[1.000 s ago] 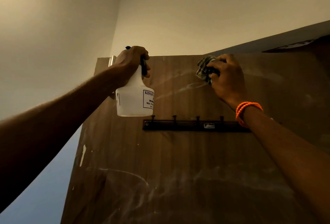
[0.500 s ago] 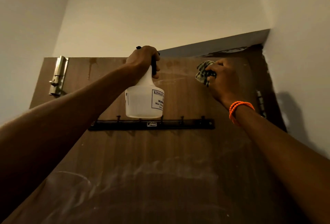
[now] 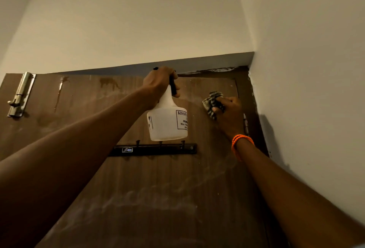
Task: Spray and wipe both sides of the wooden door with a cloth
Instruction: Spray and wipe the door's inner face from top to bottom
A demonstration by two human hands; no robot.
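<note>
Pale walls frame the wooden door (image 3: 138, 178); right hand (image 3: 230, 113) fingers bunch the soft cloth (image 3: 212, 103), left hand (image 3: 160, 85) gripping the light spray bottle (image 3: 166, 121) by its neck.

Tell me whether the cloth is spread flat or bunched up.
Bunched up. The checked cloth is crumpled into a wad gripped in the right hand, against the wooden door.

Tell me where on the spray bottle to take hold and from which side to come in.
Grip the spray bottle at its narrow neck, just under the black trigger head, where the left hand holds it now. The neck is slim enough for fingers to wrap round, while the white body below flares wide. Come from the left, the side away from the door hinges, with a finger free for the trigger.
</note>
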